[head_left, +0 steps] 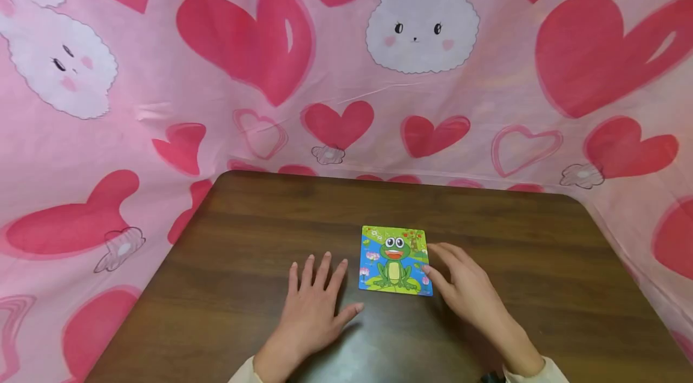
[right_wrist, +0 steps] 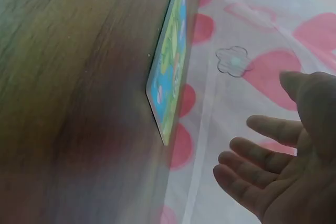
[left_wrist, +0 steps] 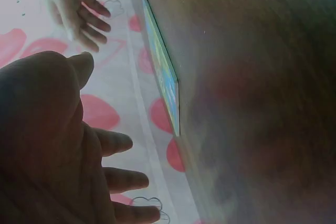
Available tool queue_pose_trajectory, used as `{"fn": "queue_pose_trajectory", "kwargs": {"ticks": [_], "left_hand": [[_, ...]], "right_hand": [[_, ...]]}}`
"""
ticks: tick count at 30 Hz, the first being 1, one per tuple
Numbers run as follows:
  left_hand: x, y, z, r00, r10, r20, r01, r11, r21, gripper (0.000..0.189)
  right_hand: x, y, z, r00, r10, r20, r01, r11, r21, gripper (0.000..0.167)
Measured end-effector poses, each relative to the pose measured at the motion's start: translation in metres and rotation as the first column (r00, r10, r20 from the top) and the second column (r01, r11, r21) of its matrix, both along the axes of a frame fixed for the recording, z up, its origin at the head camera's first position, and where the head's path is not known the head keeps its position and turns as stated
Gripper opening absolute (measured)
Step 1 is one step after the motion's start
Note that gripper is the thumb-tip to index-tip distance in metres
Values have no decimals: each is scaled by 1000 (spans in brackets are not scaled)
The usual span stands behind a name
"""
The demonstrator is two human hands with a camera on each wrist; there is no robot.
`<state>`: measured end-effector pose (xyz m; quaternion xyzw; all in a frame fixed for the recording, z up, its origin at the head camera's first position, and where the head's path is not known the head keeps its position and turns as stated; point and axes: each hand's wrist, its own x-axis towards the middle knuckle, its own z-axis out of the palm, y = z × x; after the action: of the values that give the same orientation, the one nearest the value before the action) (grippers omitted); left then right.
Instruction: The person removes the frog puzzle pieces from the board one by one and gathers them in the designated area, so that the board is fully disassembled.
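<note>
A thin square board (head_left: 395,263) printed with a green frog lies flat on the wooden table, picture side up. To its left, my left hand (head_left: 315,311) is held with spread, straight fingers and nothing in it; the thumb points toward the board's lower left corner. On the other side is my right hand (head_left: 468,287), its fingers relaxed, its thumb overlapping the board's right edge in the head view. Both wrist views show the board (left_wrist: 164,69) edge-on. In the right wrist view, the right hand (right_wrist: 278,166) appears raised off the tabletop, holding nothing.
The dark wooden table (head_left: 271,214) has rounded far corners. Pink cloth (head_left: 346,88) with red hearts and white rabbits hangs behind it and along both sides. Pale sleeves cover both wrists, and a dark band (head_left: 491,377) shows at the right one.
</note>
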<state>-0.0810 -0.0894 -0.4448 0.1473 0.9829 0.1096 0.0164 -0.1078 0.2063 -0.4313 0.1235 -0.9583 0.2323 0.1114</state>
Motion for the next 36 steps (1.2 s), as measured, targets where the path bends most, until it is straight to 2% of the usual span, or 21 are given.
{"fn": "queue_pose_trajectory", "kwargs": {"ticks": [3, 7, 10, 15, 20, 25, 29, 36], "left_hand": [[-1, 3, 1, 999, -12, 33, 12, 1000, -1, 82], [-4, 8, 5, 996, -59, 62, 58, 998, 16, 81], [-7, 12, 7, 994, -85, 71, 84, 996, 21, 82], [-12, 17, 7, 993, -91, 75, 91, 996, 14, 82], [-16, 25, 5, 988, -148, 43, 149, 989, -21, 79], [-18, 36, 2, 979, -202, -28, 199, 976, -87, 74], [-20, 43, 1, 968, -246, -59, 238, 965, -114, 72], [-28, 54, -1, 938, -346, -21, 340, 931, -133, 72]], "right_hand": [[-6, -4, -2, 1000, 4, -31, -5, 999, -37, 43], [-16, -10, -3, 999, 6, -38, -10, 997, -81, 36], [-24, -16, -2, 1000, -10, 8, 11, 991, -136, 33], [-39, -24, -8, 992, -27, 122, 55, 972, -229, 31], [-54, -31, -15, 987, -6, 163, 54, 954, -294, 28], [-69, -35, -17, 973, 28, 230, 53, 939, -340, 27], [-77, -36, -19, 956, 38, 289, 82, 917, -391, 27], [-87, -41, -27, 935, 94, 342, 100, 855, -509, 29]]}}
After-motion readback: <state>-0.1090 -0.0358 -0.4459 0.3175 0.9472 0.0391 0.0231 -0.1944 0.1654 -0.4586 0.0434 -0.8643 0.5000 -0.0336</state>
